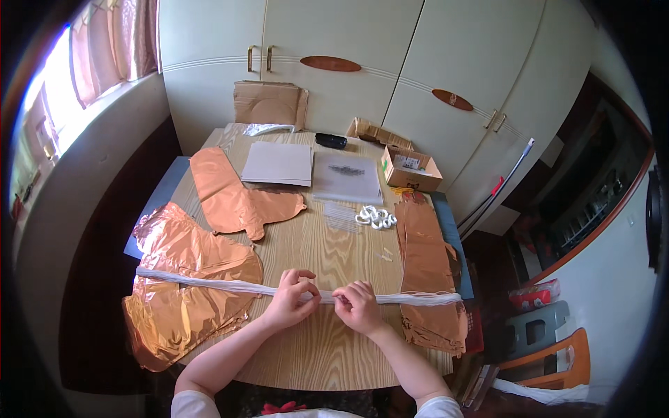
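A long bundle of thin white strands [244, 286] stretches across the table from left to right. My left hand [295, 299] is over its middle, fingers curled and the thumb bent toward them. Just to its right, my right hand [359, 306] is closed in a pinch at the bundle. Whatever is between the fingertips is too small to make out. The bundle's left part rests on shiny, flat copper-coloured foil balloons [202, 258]. Its right end lies over a stack of folded copper-coloured foil pieces [426, 258].
Another flat foil piece [223, 191] lies far left on the wooden table [327, 362]. Farther back are a grey-white sheet stack [277, 164], a clear plastic packet [347, 178], white rings [376, 217], clear straws [340, 216], a black tray [331, 141] and an open cardboard box [411, 169].
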Available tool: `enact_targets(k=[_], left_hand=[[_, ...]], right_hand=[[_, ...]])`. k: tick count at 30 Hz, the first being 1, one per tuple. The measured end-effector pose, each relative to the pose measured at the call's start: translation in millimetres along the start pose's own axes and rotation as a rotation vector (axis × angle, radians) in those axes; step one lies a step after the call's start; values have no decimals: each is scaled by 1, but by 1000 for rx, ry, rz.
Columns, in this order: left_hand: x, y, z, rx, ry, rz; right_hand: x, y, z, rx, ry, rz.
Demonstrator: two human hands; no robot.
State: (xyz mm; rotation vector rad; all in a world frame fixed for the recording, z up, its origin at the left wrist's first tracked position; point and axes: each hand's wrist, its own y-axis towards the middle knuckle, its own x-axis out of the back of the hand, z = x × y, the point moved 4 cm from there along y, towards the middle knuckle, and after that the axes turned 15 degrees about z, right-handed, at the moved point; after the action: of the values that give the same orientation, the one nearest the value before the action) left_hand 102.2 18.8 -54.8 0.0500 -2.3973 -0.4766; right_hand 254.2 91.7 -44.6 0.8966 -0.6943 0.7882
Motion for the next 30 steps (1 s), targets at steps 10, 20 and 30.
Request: enact_targets(k=[10, 20, 30], left_hand=[[28, 21, -43, -77, 328, 120], [82, 53, -104, -259, 103, -32], [76, 45, -69, 9, -894, 379]], right_hand=[[35, 28, 3, -148, 302, 172], [57, 76, 34, 146, 1233, 498], [53, 64, 8, 5, 1232, 436]])
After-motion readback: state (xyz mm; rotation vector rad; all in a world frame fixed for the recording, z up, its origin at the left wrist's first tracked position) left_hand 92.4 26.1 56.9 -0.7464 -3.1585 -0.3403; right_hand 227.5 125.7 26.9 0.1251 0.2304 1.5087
